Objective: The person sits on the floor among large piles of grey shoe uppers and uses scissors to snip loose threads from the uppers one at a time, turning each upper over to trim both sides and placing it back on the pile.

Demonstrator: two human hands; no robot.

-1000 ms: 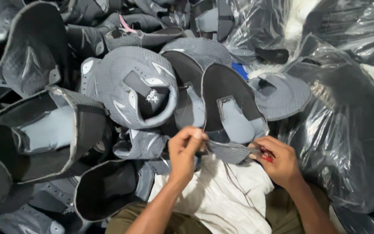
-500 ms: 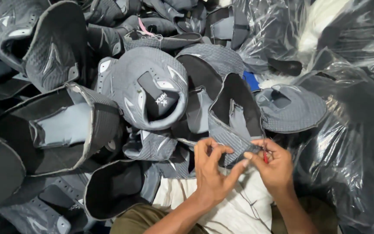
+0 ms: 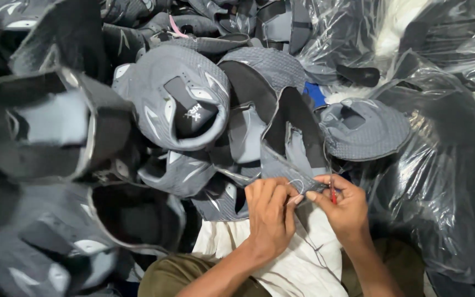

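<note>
Trimming appears in hand — left hand (image 3: pixel 270 217) pinches the grey shoe upper (image 3: pixel 298 159) over the white cloth (image 3: pixel 298 264), right hand (image 3: pixel 344 206) closed on a small red-handled cutter (image 3: pixel 333 195); next cut needs that loose thread (image 3: pixel 297 184) held taut.

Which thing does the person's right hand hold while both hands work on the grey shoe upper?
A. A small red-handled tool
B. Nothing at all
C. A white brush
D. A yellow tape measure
A: in the head view the right hand pinches a small red-handled tool against the edge of the grey shoe upper, which the left hand holds from the other side.
</note>
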